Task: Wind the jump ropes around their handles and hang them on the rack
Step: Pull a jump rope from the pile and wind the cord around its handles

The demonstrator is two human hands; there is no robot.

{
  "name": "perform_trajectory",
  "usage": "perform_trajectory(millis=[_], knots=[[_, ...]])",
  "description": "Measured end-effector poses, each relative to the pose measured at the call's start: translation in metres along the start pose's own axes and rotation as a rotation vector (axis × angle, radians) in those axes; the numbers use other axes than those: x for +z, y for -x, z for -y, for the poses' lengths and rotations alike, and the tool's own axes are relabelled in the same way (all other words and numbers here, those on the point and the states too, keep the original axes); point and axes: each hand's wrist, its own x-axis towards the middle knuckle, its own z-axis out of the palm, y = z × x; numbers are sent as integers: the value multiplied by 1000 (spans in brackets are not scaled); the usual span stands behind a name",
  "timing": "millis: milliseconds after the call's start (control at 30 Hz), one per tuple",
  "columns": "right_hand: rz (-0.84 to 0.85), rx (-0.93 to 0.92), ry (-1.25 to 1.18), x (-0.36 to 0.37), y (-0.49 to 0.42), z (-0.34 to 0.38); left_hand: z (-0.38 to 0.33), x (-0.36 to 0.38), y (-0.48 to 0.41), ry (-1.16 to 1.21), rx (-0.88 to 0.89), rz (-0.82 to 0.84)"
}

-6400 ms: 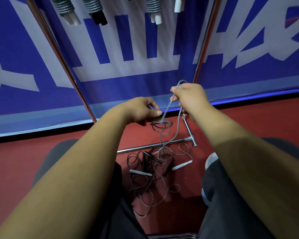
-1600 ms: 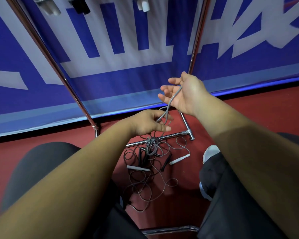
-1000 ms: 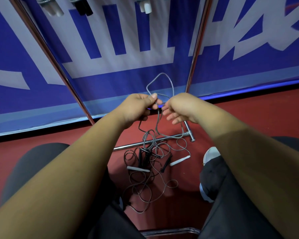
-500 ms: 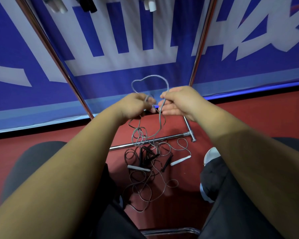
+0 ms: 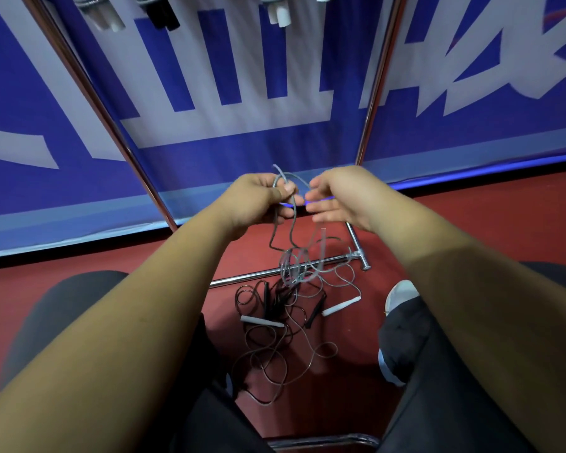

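My left hand [image 5: 262,201] grips a grey jump rope [image 5: 291,230] near its top, where the cord forms a small loop above my fingers. The rope hangs down from that hand to a tangled coil over the rack's floor bar. My right hand [image 5: 335,197] is beside it with fingers spread and relaxed, apart from the cord. On the red floor lies a tangle of loose ropes [image 5: 285,328] with white handles [image 5: 262,321] and black handles [image 5: 314,313]. Several wound ropes [image 5: 275,8] hang on the rack at the top edge.
The chrome rack has slanted uprights [image 5: 374,83] and a floor bar [image 5: 258,274] just behind the tangle. A blue and white banner [image 5: 209,93] stands behind it. My knees frame the pile, and one shoe [image 5: 401,294] sits to its right.
The big loop that stood above both hands has shrunk to a small one at my left hand. My right hand has let go of the cord and opened.
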Motion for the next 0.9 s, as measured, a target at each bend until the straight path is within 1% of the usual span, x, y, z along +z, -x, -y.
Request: perform_trajectory(millis=[67,133,200,233,333,467,533,600,667,733,867,900], knots=[[19,2,217,5,4,-4,-5,1,0,91,-7,-42],[77,-62,395,7,4,-9,-8,1,0,166,6,-44],[151,-134,520,7,2,-16,-10,0,0,230,12,-52],[178,-154,546,8,1,-19,-11,-1,0,253,19,-66],[246,-151,504,9,1,-20,-12,-7,-2,304,48,-129],[300,-158,498,8,5,-16,-8,-17,-4,282,40,-210],[253,-176,467,10,5,-16,-5,-20,-6,265,25,-234],[172,-205,389,12,5,-15,-4,-21,-6,173,-5,-240],[100,-229,254,14,5,-11,-2,-18,-3,51,-49,-179],[54,-255,91,14,7,-5,3,-13,-1,-67,-118,-70],[20,-264,-206,11,6,2,14,-4,4,-305,-188,298],[18,-261,-252,10,5,3,15,-3,4,-341,-186,363]])
